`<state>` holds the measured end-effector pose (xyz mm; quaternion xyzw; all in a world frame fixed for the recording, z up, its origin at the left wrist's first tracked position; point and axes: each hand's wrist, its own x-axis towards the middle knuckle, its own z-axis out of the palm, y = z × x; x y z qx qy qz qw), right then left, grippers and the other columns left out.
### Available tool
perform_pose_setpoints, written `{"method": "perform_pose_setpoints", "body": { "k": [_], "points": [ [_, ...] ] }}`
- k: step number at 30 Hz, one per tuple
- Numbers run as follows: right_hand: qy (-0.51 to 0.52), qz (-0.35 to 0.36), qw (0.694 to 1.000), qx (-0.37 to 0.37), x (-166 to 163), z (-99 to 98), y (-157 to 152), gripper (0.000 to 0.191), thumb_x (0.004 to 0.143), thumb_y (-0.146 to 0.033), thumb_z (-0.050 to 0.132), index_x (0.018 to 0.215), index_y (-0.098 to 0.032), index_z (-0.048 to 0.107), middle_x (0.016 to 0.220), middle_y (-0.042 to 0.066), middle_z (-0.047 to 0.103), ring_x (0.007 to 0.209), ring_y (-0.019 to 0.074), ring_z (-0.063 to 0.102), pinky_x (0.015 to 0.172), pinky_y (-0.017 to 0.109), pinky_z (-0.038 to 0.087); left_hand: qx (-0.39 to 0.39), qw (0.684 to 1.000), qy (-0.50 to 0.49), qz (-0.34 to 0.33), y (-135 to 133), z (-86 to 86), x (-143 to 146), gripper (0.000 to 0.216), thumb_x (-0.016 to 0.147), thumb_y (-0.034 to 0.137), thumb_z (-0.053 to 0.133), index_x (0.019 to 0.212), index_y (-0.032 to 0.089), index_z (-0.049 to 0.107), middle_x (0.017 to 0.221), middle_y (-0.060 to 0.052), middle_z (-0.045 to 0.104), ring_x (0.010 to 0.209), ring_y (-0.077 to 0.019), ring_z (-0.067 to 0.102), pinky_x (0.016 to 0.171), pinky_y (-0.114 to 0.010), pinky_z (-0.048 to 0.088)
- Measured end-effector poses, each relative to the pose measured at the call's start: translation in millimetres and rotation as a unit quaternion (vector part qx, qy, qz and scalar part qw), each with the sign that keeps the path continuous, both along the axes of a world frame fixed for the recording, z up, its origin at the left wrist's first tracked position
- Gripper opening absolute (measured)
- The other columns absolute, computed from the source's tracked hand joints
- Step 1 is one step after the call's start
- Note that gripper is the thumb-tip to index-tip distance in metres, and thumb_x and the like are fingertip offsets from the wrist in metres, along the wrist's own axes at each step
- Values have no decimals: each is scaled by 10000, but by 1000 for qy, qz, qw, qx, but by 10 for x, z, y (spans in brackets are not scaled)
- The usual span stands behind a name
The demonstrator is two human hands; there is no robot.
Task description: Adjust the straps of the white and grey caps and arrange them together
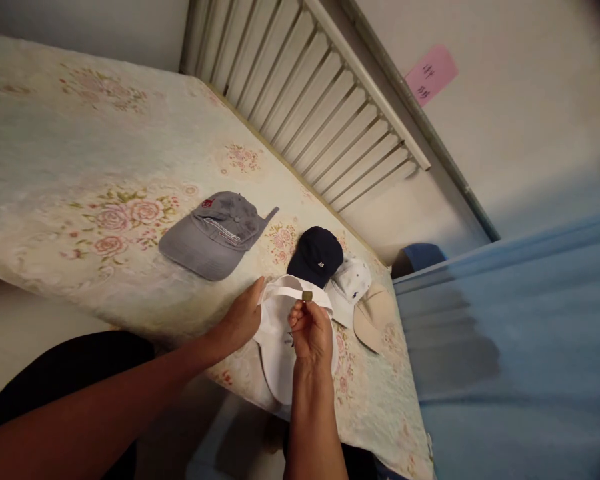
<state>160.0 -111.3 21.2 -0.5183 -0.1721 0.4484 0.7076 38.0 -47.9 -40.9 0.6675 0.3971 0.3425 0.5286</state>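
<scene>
A white cap (276, 333) lies at the near edge of a flowered mattress (80, 160), its brim hanging over the edge. My left hand (241, 317) grips the cap's left side with the thumb up along the back strap. My right hand (310, 330) is closed in a pinch on the cap's small metal strap buckle (307, 295) at the back opening.
A grey cap (215, 233) lies to the left on the mattress. A navy cap (316, 255), another white cap (351, 283) and a beige cap (373, 316) overlap just beyond my hands. A metal bed rail (330, 107) runs behind; a blue cloth (520, 347) hangs on the right.
</scene>
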Motion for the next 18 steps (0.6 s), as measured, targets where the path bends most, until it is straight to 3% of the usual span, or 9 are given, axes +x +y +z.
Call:
{"method": "perform_pose_setpoints", "body": {
  "k": [6,11,15,18],
  "points": [
    [44,-62,997,-33,84,20,39,116,784,-250,625,792,-134,629,610,28,701,520,110,650,468,173,503,31,999,30,15,-2,-19,57,546,857,156,375,1389,38,407,1385,-190,529,1293,-252,494,1101,-415,371],
    [70,-33,997,5,84,28,84,96,801,-185,580,878,-144,622,839,68,753,800,171,723,754,292,588,69,996,47,40,7,-18,81,491,867,184,388,1336,57,467,1335,-189,573,1258,-259,530,1080,-422,397],
    [101,-28,994,26,81,71,91,149,831,-189,483,926,-156,593,983,88,737,990,193,693,956,405,523,78,994,56,60,-10,-79,97,533,839,111,367,1366,57,427,1348,-193,562,1267,-246,522,1094,-429,386],
    [114,-51,992,29,86,145,89,187,851,-215,417,948,-187,574,996,73,725,1042,196,673,1005,448,488,80,992,71,72,-20,-140,111,579,819,79,371,1397,56,383,1370,-204,539,1275,-252,513,1105,-447,371]
  ]
}}
